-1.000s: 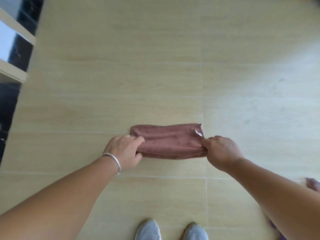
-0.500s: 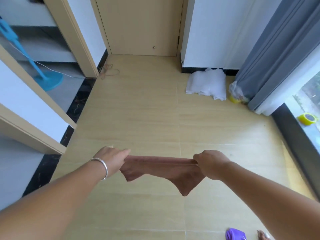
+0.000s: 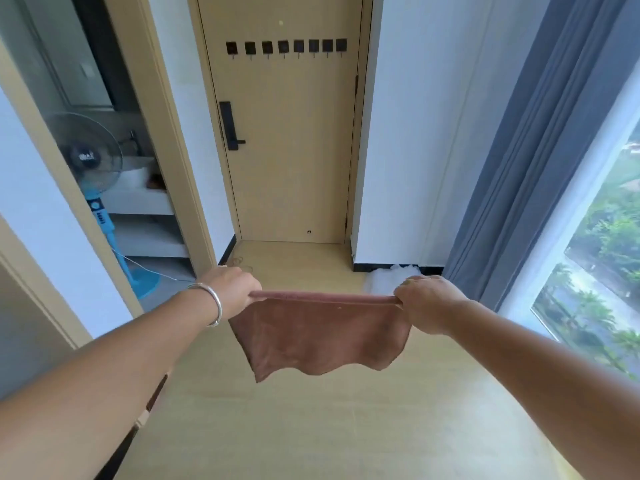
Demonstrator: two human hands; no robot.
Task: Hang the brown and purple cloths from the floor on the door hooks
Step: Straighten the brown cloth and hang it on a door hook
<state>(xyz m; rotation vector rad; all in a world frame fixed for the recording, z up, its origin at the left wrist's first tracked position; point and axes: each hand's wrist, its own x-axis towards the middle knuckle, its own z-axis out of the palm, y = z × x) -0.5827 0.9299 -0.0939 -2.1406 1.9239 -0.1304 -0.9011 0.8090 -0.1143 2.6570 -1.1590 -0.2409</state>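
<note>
I hold the brown cloth [image 3: 320,336] stretched out in front of me, well above the floor, its lower edge hanging loose. My left hand [image 3: 232,287] grips its top left corner and my right hand [image 3: 426,301] grips its top right corner. Straight ahead stands a closed wooden door [image 3: 291,168] with a row of several black hooks [image 3: 285,47] near its top, all bare. The purple cloth is out of view.
The door has a black handle [image 3: 231,128] on its left side. A white bundle [image 3: 391,277] lies by the wall on the right. A grey curtain [image 3: 540,150] and a window are on the right. A blue standing fan [image 3: 93,168] stands in the left doorway.
I have lifted the brown cloth off the floor with both hands and raised my view from the floor to the door; the cloth now hangs unfolded.
</note>
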